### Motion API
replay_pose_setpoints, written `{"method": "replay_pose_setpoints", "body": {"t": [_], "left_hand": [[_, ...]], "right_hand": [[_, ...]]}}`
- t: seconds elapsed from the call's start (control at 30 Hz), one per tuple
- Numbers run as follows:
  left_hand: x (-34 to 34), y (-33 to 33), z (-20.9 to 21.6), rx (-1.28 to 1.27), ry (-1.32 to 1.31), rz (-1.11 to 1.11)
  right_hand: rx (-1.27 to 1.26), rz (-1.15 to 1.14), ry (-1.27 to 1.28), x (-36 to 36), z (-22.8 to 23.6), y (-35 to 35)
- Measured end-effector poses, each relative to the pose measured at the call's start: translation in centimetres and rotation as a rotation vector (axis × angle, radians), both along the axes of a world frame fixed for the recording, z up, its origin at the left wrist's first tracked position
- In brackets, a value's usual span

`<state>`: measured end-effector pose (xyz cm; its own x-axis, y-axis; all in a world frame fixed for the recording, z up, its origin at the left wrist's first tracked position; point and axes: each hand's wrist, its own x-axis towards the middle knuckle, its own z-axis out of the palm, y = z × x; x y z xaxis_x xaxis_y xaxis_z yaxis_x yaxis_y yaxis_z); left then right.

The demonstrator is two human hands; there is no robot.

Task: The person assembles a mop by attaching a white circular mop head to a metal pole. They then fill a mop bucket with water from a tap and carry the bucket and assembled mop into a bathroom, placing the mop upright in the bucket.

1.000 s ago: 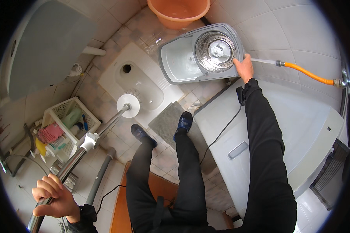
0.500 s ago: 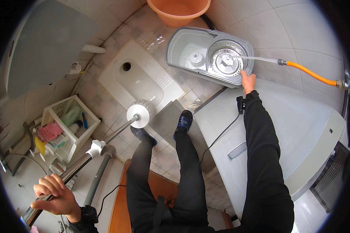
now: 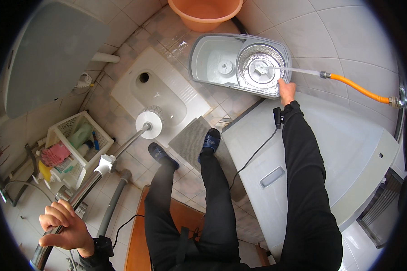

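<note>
My left hand (image 3: 68,230) is at the lower left, fingers curled and thumb apart. It is against the metal handle of a mop (image 3: 88,183), whose handle passes behind the hand. The mop's round white head (image 3: 148,125) is over the near end of the squat toilet. At the upper right, my right hand (image 3: 286,91) grips the near right rim of a grey mop bucket (image 3: 239,88). Water from an orange hose (image 3: 359,86) with a metal end streams into the bucket's perforated metal spin basket (image 3: 261,70).
The white squat toilet (image 3: 165,97) lies ahead of my slippered feet. An orange basin (image 3: 205,20) stands beyond the bucket. A large grey-white appliance (image 3: 312,149) fills the right side under my arm. A white basket (image 3: 105,156) of cleaning things is on the left, near grey pipes (image 3: 113,207).
The mop head has shifted left and slightly away from me, uncovering my left slipper. My right hand stays on the bucket's rim, and water keeps streaming in.
</note>
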<state>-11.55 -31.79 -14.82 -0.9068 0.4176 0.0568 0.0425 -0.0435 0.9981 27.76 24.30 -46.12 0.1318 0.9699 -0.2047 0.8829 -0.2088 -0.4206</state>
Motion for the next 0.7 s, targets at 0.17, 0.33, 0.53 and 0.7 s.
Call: {"method": "replay_pose_setpoints", "body": {"t": [0.17, 0.33, 0.53, 0.7], "left_hand": [[-0.1, 0.5, -0.4, 0.021, 0.015, -0.041], [-0.2, 0.9, -0.8, 0.017, 0.021, -0.064], [-1.1, 0.6, -0.7, 0.029, -0.008, -0.085], [-2.5, -0.3, 0.1, 0.047, -0.055, -0.037]], "right_hand": [[0.067, -0.203, 0.100, 0.9, -2.8, -3.2], [0.028, -0.355, 0.077, 0.5, -3.8, -11.3], [-0.136, -0.851, 0.440, -6.4, -5.0, -23.8], [-0.214, -1.048, 0.760, -8.7, -6.5, -23.4]]}}
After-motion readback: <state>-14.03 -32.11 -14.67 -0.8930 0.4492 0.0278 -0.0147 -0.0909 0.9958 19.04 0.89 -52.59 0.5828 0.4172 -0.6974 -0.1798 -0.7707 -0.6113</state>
